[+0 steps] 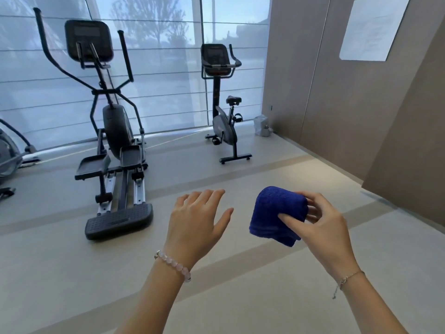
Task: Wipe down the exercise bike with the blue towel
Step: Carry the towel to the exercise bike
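In a gym room with a pale floor (240,307), a person's two hands reach forward at the bottom of the head view. The left hand (196,219) is spread flat, palm down and fingers straight, holding nothing; a bracelet of pale pink beads (173,265) circles its wrist. Just beside it, the right hand (320,222) grips the blue towel (277,214), which is bunched into a thick wad, with the thumb pressed into its front and the fingers curled round behind. A thin chain bracelet (349,278) hangs at that wrist. The towel is in the air above the floor, touching no machine.

Farther off on the left stands a black elliptical trainer (113,131), its foot platforms and rear step facing the camera. Part of another machine (9,160) shows at the left edge (too little is in view to name it). Well apart from the hands, near the far right corner, stands the exercise bike (225,104), upright with console, handlebars and black saddle. A small grey object (262,125) sits on the floor in the corner just beyond it. Behind both machines runs a wide window (156,56) covered by sheer blinds, with trees dimly visible outside. On the brown wall (313,92) to the right hangs a white sheet (374,27).
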A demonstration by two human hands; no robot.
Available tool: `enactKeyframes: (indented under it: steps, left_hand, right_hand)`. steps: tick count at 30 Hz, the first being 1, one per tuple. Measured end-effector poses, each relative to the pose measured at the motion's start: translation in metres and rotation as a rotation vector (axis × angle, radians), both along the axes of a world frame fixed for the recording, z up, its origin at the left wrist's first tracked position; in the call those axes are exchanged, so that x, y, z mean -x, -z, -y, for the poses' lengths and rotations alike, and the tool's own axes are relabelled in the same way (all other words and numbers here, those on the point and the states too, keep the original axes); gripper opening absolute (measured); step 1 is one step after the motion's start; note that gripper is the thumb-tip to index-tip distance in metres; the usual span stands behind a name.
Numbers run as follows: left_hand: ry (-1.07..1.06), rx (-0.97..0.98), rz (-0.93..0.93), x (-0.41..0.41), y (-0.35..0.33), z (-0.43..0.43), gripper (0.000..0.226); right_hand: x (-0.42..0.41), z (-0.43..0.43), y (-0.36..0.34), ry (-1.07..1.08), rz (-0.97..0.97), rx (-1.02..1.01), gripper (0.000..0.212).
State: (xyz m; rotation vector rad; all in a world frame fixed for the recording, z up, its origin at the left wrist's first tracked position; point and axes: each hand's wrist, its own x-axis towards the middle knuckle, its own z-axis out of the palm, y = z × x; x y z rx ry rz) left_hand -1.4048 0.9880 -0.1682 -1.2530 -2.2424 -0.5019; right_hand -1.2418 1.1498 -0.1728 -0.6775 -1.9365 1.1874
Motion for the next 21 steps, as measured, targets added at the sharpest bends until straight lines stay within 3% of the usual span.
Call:
enactKeyframes:
  steps: [21]
  left_hand:
    - [-0.031,-0.005,-0.005,0.247,-0.004,-0.33,0.046]
  right_hand:
    - [0.255,-0.334,-0.008,-0.042,0.012,-0.015,0.039]
